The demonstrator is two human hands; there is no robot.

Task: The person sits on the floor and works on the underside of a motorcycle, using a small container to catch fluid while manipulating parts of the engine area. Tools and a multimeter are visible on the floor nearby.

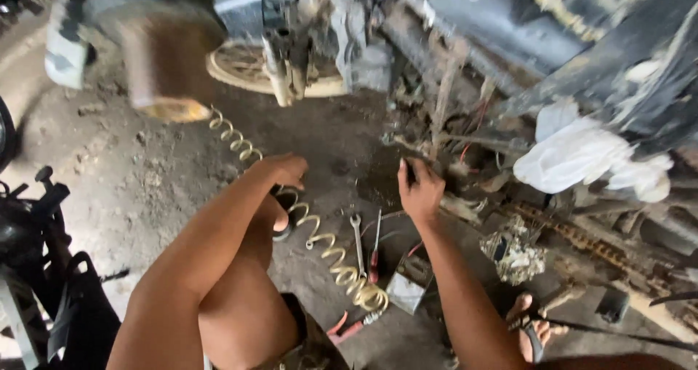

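Yellow coiled hose (320, 232) just beside left hand (285, 171) — both hands' fingers' grip unclear.

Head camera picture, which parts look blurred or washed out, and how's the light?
Head view: soft, dim daylight with no hard shadows; the brown object at top left is smeared by motion blur; the white cloth on the motorcycle is nearly blown out; the left hand, right hand and coiled hose are fairly sharp.

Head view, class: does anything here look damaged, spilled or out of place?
Yes. A dark wet stain spreads on the floor near the right hand. A spanner and a screwdriver lie loose beside the coiled hose, and a white rag is draped over the machine.
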